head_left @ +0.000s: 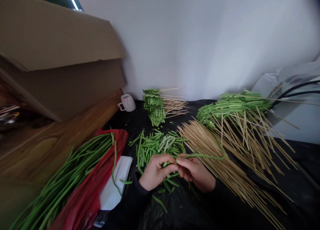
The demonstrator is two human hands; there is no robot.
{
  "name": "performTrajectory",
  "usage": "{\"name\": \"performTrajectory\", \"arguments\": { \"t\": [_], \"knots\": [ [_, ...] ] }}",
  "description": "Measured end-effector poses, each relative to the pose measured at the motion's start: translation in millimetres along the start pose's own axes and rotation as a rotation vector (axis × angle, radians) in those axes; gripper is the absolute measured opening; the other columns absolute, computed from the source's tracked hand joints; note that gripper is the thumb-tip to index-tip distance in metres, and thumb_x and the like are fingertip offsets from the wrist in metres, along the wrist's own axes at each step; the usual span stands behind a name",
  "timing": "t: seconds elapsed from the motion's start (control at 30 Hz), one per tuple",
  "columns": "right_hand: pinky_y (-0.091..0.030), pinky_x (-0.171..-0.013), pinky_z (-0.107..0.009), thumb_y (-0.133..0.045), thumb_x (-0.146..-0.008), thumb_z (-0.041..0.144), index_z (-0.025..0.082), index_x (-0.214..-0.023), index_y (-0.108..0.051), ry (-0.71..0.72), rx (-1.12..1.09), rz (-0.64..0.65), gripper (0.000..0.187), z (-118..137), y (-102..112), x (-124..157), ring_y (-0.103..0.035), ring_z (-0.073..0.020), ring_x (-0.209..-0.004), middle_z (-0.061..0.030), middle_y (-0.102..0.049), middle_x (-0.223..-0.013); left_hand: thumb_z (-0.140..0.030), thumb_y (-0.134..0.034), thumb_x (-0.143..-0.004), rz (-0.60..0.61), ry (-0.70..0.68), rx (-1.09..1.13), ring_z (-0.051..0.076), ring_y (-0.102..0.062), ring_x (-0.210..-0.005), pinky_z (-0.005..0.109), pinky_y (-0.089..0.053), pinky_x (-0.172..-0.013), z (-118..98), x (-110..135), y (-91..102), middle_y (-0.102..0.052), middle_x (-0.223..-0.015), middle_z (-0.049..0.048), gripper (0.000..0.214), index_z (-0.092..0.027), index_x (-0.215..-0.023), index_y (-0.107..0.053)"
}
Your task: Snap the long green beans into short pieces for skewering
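Observation:
My left hand [156, 171] and my right hand [195, 171] meet low in the middle, both pinched on one long green bean [212, 155] that curls off to the right over the bamboo skewers [220, 160]. Just behind my fingers lies a heap of short cut bean pieces [157, 145] on the black plastic sheet [190, 210]. A bundle of whole long beans [67, 176] lies at the left on a red plastic bag [85, 196].
Stacks of skewered bean pieces sit at the back middle [153, 105] and back right [232, 105]. A white mug [128, 102] stands by the wall. A large cardboard box [57, 60] overhangs the wooden counter [37, 146] at left. White paper [116, 183] lies beside the red bag.

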State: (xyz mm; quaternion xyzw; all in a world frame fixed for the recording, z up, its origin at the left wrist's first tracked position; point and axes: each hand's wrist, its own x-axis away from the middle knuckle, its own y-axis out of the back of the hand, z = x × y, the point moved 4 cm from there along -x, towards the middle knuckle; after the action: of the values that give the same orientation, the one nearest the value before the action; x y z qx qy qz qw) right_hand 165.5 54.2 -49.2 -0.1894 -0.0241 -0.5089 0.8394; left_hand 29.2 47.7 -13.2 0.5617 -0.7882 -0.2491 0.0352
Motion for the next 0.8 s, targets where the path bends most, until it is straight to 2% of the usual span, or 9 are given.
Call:
{"name": "performTrajectory", "arguments": {
  "t": [0.23, 0.3, 0.37, 0.47, 0.53, 0.67, 0.8],
  "knots": [
    [-0.012, -0.034, -0.021, -0.063, -0.075, 0.047, 0.017, -0.059, -0.051, -0.091, -0.291, 0.187, 0.036, -3, -8, 0, -0.022, -0.0032, -0.029, 0.0082, -0.041, -0.037, -0.037, -0.060, -0.088, 0.058, -0.056, -0.024, 0.015, -0.058, -0.065, 0.024, -0.040, -0.064, -2, 1, 1.3, -0.064, -0.068, 0.0047, 0.026, -0.015, -0.075, -0.069],
    [-0.012, -0.034, -0.021, -0.062, -0.077, 0.045, 0.017, -0.057, -0.050, -0.131, -0.374, 0.228, 0.036, -4, -9, 0, -0.021, -0.0029, -0.029, 0.0082, -0.040, -0.038, -0.034, -0.061, -0.087, 0.027, -0.065, -0.046, 0.016, -0.058, -0.065, 0.024, -0.039, -0.064, -1, 2, -0.3, -0.064, -0.068, 0.0048, 0.023, -0.016, -0.077, -0.070],
    [-0.011, -0.034, -0.021, -0.061, -0.079, 0.044, 0.018, -0.055, -0.048, -0.144, -0.431, 0.239, 0.038, -5, -9, -1, -0.020, -0.0029, -0.030, 0.0081, -0.038, -0.038, -0.030, -0.062, -0.087, -0.057, -0.074, -0.081, 0.016, -0.058, -0.067, 0.025, -0.039, -0.065, 0, 4, -1.8, -0.065, -0.070, 0.0050, 0.017, -0.017, -0.080, -0.072],
    [-0.013, -0.035, -0.021, -0.061, -0.079, 0.046, 0.018, -0.055, -0.047, -0.086, -0.471, 0.223, 0.039, -5, -12, -2, -0.022, -0.0033, -0.031, 0.0078, -0.038, -0.040, -0.028, -0.062, -0.086, -0.193, -0.075, -0.108, 0.018, -0.059, -0.068, 0.026, -0.040, -0.065, 2, 6, -3.3, -0.067, -0.072, 0.0053, 0.014, -0.020, -0.084, -0.073],
    [-0.016, -0.036, -0.021, -0.062, -0.079, 0.048, 0.018, -0.059, -0.049, -0.021, -0.444, 0.177, 0.039, -5, -13, -2, -0.027, -0.0038, -0.033, 0.0069, -0.042, -0.043, -0.030, -0.062, -0.086, -0.242, -0.070, -0.109, 0.018, -0.060, -0.067, 0.027, -0.041, -0.065, 3, 7, -3.6, -0.068, -0.071, 0.0054, 0.015, -0.020, -0.083, -0.074],
    [-0.020, -0.037, -0.020, -0.064, -0.078, 0.052, 0.017, -0.065, -0.052, 0.093, -0.313, 0.028, 0.039, -2, -13, 0, -0.035, -0.0045, -0.037, 0.0051, -0.049, -0.048, -0.030, -0.065, -0.085, -0.277, -0.062, -0.068, 0.018, -0.062, -0.068, 0.027, -0.043, -0.067, 4, 5, -1.1, -0.070, -0.072, 0.0052, 0.015, -0.019, -0.080, -0.074],
    [-0.022, -0.038, -0.019, -0.065, -0.078, 0.053, 0.016, -0.066, -0.054, 0.109, -0.298, 0.004, 0.040, 2, -9, 1, -0.036, -0.0041, -0.037, 0.0051, -0.050, -0.048, -0.035, -0.071, -0.079, -0.280, 0.021, 0.099, 0.017, -0.061, -0.068, 0.027, -0.044, -0.067, 6, 0, 3.0, -0.070, -0.074, 0.0055, 0.018, -0.017, -0.080, -0.073]
  ]
}}
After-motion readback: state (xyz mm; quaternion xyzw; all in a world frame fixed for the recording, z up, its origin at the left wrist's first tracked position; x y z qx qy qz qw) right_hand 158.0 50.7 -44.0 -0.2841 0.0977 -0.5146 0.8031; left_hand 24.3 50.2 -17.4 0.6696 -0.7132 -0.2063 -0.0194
